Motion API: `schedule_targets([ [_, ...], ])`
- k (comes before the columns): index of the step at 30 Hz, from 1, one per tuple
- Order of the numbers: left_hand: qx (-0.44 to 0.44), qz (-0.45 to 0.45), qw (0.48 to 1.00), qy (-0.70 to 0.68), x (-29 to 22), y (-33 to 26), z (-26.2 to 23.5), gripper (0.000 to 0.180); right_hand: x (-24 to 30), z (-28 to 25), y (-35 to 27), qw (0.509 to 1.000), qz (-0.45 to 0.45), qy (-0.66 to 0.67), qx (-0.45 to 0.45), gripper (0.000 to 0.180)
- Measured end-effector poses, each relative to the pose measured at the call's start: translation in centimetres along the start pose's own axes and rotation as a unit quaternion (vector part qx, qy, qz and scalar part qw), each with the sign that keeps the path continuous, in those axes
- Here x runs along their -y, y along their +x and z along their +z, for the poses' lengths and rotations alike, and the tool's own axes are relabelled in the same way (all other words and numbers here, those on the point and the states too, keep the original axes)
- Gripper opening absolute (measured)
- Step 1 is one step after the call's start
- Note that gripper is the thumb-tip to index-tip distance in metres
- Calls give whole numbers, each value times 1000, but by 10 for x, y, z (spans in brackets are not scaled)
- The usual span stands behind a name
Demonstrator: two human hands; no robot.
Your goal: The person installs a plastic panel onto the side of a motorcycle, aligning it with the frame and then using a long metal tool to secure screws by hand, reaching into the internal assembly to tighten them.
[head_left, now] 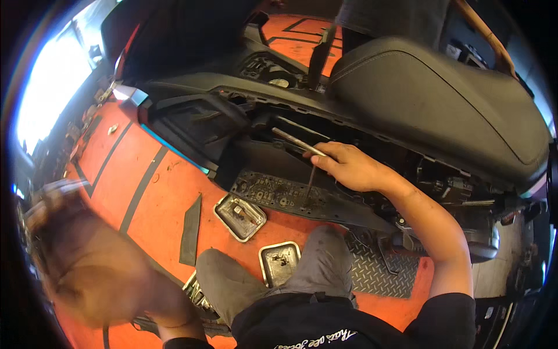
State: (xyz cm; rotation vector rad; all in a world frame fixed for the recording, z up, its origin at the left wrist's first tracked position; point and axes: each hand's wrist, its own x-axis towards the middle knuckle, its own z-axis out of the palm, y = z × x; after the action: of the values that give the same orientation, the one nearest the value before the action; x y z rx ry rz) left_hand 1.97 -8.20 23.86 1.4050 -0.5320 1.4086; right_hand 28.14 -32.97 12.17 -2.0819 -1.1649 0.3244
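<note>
My right hand (349, 166) is closed around the bar of a T-handle wrench (290, 139), above the scooter's footboard. The wrench's thin shaft points down toward the black footboard (273, 191); I cannot make out what its tip meets. Off to the left, my left hand (99, 267) is smeared by motion, well apart from the scooter. A pale streak shows near its fingers, too blurred to name. The dark scooter (232, 87) lies across the view, its long black seat (442, 99) at the right.
A metal tray (243, 237) with a small part in it sits by the footboard. Another tray (263, 270) with small dark fasteners lies between my knees. A dark flat strip (190, 232) rests on the orange floor (131, 192). A person (395, 23) stands beyond the scooter. A treadplate (386, 276) is at right.
</note>
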Motion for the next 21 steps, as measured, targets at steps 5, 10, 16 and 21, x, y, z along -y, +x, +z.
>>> schedule_targets([
  [5, 8, -573, 820, 5, 171, -119, 108, 67, -12, 2, 4, 998, 48, -28, 33, 45],
  [10, -18, -617, 780, -104, 217, -129, 145, 47, 5, -5, 8, 932, 209, 260, 144, 30],
  [16, 24, -577, 816, 16, 221, -134, 153, 46, -2, 1, 5, 894, 216, 363, 150, 23],
  [21, 61, -580, 812, 21, 219, -129, 150, 36, 7, 9, 2, 898, 231, 364, 85, 26],
])
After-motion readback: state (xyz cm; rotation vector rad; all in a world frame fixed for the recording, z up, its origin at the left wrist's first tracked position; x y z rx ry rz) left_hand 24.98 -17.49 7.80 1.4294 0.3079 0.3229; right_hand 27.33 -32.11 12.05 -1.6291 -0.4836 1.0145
